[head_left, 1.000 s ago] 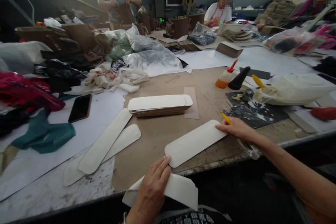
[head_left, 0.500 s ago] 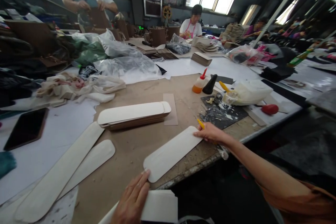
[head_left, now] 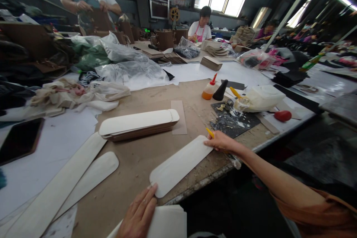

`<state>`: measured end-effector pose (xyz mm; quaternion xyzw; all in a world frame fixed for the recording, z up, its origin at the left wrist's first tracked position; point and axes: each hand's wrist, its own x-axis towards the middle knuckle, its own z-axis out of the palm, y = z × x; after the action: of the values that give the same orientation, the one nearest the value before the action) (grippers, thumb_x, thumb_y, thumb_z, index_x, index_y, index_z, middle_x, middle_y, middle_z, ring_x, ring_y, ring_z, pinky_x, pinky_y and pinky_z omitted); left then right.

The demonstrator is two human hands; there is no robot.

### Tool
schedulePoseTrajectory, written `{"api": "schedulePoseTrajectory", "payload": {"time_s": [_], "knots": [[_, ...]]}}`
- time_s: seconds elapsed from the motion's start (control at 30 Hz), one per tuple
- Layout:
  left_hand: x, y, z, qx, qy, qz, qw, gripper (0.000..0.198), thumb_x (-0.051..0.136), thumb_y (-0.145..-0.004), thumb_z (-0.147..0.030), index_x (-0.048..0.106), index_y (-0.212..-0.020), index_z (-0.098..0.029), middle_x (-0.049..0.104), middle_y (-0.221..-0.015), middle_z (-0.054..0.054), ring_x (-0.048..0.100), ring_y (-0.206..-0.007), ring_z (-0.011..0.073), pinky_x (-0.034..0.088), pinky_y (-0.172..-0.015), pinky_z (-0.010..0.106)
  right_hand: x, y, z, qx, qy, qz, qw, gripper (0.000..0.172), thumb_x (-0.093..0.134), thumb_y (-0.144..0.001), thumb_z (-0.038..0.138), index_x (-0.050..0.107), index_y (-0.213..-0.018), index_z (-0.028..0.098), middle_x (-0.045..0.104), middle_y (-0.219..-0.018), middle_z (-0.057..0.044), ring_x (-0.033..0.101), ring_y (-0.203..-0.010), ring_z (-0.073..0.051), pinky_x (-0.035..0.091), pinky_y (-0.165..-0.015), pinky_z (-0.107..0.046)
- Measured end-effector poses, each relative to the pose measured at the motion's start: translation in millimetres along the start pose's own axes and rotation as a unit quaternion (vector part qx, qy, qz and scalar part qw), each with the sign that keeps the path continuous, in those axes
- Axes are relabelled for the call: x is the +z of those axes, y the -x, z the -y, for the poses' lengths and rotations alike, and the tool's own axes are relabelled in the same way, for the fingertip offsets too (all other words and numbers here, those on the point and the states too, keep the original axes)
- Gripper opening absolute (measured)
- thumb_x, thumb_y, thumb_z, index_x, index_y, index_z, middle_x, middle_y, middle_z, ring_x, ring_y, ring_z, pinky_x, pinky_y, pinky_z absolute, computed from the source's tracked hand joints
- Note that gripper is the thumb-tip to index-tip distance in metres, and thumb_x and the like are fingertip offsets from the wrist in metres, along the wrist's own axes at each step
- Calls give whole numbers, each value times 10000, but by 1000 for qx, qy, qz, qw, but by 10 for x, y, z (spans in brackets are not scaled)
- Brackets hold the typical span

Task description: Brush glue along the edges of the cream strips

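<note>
A white strip with rounded ends (head_left: 181,167) lies slantwise on the brown work board, between my two hands. My left hand (head_left: 139,212) has its fingers stretched out, with the fingertips resting on the strip's near end. Under and beside that hand is a stack of white pieces (head_left: 170,221) at the table's edge. My right hand (head_left: 221,141) is closed around a yellow-handled brush (head_left: 210,132), whose whitish, clotted end pokes out below the hand. Its thumb and fingers also pinch the strip's far end.
A stack of white-topped strips (head_left: 136,123) stands behind; more long strips (head_left: 69,178) overlap at left. A glue-smeared black sheet (head_left: 234,122), white jug (head_left: 262,96), orange-filled bottle (head_left: 209,89) and phone (head_left: 21,139) lie around. Co-workers (head_left: 200,28) are across the table.
The view has shifted slightly, so everything sits a little further left. Both hands keep their places on the white strip, with no clear movement of it.
</note>
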<state>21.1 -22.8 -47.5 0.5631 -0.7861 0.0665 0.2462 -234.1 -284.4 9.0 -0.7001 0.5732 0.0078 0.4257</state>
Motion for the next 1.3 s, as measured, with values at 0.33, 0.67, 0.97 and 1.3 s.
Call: {"api": "schedulePoseTrajectory", "payload": {"time_s": [0.33,0.67,0.97,1.3], "knots": [[-51,-44,-51,-28,24,-9,999,322,339,-830,13,500,-1087,-94,554,-1224,151,424,-1225,214,439,-974,341,-11,-20,-72,2,-31,30,999,287,602,-714,396,419,-614,198,412,-389,72,357,-350,-81,268,-359,-198],[-113,-134,-101,-67,31,42,996,403,274,-780,29,530,-1048,-131,557,-1246,84,451,-1188,211,501,-933,386,-53,-103,-221,-32,-74,67,994,463,645,-619,606,452,-640,186,454,-461,27,374,-402,-82,282,-388,-209],[-72,-84,-148,-153,151,-15,977,350,322,-820,-42,540,-1065,-164,585,-1207,64,472,-1174,197,449,-970,343,-84,48,-76,-15,-104,53,993,470,662,-581,591,429,-648,188,410,-434,62,322,-384,-62,213,-370,-195],[-299,-455,-144,-618,595,-228,461,514,781,-562,-501,594,-867,-132,489,-528,-53,463,-476,79,389,-462,178,-307,565,319,-86,-250,33,964,520,685,-613,607,376,-744,210,350,-414,106,252,-354,-49,144,-357,-177]]}}
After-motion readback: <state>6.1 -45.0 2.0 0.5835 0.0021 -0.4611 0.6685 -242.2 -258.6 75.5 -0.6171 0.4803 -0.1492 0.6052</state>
